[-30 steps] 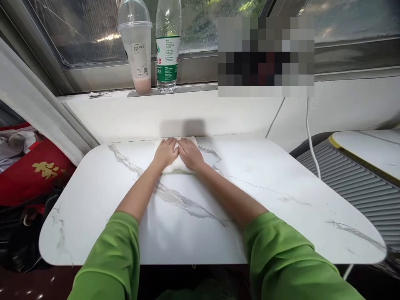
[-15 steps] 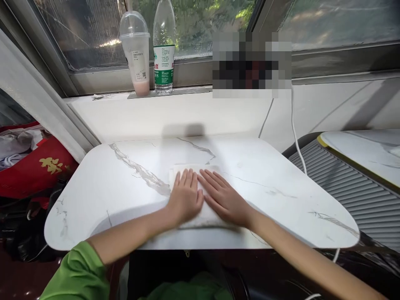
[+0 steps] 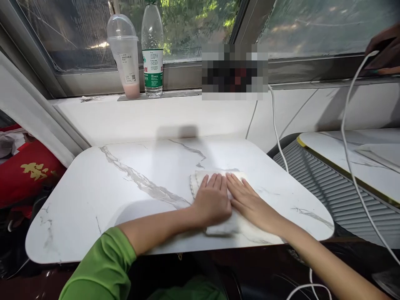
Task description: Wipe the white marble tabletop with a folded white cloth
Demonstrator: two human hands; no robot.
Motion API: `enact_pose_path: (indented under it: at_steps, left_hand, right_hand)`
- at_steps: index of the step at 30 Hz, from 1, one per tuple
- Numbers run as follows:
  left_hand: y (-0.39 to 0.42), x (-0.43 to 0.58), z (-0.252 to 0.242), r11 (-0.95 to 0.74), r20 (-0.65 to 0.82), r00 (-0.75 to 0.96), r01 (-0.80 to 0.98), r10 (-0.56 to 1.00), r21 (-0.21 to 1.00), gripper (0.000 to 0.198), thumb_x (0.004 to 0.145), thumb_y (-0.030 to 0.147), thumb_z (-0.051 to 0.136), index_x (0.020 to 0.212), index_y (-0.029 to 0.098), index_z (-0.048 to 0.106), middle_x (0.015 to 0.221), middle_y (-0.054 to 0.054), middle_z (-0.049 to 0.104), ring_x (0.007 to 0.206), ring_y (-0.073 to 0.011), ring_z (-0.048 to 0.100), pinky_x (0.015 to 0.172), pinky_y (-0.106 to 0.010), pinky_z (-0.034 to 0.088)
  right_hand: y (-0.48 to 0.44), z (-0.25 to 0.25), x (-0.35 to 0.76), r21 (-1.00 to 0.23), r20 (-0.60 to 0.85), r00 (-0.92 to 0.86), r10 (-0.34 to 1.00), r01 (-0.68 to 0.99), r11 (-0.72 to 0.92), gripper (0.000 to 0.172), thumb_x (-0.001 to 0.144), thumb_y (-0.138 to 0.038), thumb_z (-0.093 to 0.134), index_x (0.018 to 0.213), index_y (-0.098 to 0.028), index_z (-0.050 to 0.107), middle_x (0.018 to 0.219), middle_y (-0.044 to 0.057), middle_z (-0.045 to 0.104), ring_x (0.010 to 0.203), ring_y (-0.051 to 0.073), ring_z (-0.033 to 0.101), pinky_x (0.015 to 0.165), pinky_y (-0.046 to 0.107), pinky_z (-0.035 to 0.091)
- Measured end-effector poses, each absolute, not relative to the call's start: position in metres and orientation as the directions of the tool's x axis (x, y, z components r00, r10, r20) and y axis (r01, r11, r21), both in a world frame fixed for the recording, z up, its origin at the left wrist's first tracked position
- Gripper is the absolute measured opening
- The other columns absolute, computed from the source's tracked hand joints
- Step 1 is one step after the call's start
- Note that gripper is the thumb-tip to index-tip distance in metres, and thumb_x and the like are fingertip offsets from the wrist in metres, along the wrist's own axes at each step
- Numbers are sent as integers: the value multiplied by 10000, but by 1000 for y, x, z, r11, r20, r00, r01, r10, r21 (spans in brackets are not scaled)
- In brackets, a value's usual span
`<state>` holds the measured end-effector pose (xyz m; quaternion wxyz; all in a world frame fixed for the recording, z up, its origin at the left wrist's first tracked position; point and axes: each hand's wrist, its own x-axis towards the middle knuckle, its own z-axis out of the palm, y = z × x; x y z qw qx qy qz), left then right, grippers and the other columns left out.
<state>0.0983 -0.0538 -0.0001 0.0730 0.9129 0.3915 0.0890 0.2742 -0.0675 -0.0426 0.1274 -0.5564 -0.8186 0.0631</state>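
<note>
We have the marbled white tabletop point(image 3: 78, 216) spread around our fingers, and directly beneath them lies the folded white cloth point(image 3: 220, 229), scalloped along its edge. The fingers of our left hand point(image 3: 213, 203) and right hand point(image 3: 251, 204) are laid out, not clenched, resting on the cloth without gripping it. We take this for wiping. To do it well, we should share the pressure evenly between both palms, keep the fold flat so no corner rucks up, overlap our passes, and mind the near edge, where the cloth could slip over.

Counting from the largest down, we have two marbled tabletops, the second tabletop point(image 3: 328, 143) away to the right of our fingers; one red bag point(image 3: 34, 177) with a gold emblem, well to their left; one cloth under them; one labelled water bottle point(image 3: 153, 66) and one dome-lidded plastic cup point(image 3: 126, 68), both beyond and left of them; and our two hands, plus at least one of another person's hands point(image 3: 383, 48), far right. White cable point(image 3: 272, 110) hangs right of our fingers; we cannot tell how many.
</note>
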Motion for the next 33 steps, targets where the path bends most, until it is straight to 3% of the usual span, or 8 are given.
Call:
enact_pose_path:
  at_steps: [3,8,13,18,25,33]
  left_hand:
    - [-11,113,-1,-637,97,632,745,769,196,565,934,235,312,1445,-8,316,1506,-155,348,1409,-237,281,1175,-390,162]
    - [53,127,-1,-510,180,486,850,855,133,528,946,253,312,1432,53,370,1448,-165,436,1358,-303,354,1152,-504,172]
    - [67,134,-6,-480,259,440,869,860,118,494,970,250,268,1403,56,406,1425,-150,468,1340,-275,381,1154,-476,197]
    - [63,137,-10,-449,182,426,886,886,113,524,993,285,226,1444,46,345,1521,-132,328,1410,-292,270,1158,-477,186]
    - [19,145,-8,-518,146,503,851,852,84,559,992,330,230,1461,40,315,1527,-136,306,1421,-316,233,1150,-555,172]
    - [-87,182,-10,-701,258,677,713,690,6,591,977,352,256,1421,-20,370,1484,-220,355,1387,-389,277,1103,-589,265]
  right_hand:
    - [-15,-43,278,-272,67,-225,972,933,235,602,898,-261,316,1494,-184,280,1527,95,329,1420,263,228,1143,547,239]
    - [62,-27,265,-319,207,-117,971,930,180,526,872,-213,319,1378,-179,462,1463,85,449,1386,239,346,1144,502,262]
    - [102,-15,263,-408,238,-69,969,898,164,436,881,-254,336,1238,-238,586,1353,46,571,1286,244,480,1092,479,355]
    - [105,-18,268,-418,269,-80,960,888,191,446,859,-229,351,1237,-235,587,1354,42,570,1290,232,475,1100,470,347]
    - [45,-28,287,-250,259,-196,946,932,262,504,908,-260,286,1345,-133,502,1458,111,450,1381,232,356,1154,469,264]
    - [-85,-40,348,-272,329,-167,929,926,263,514,925,-264,280,1418,-233,423,1435,51,490,1375,217,363,1156,489,280]
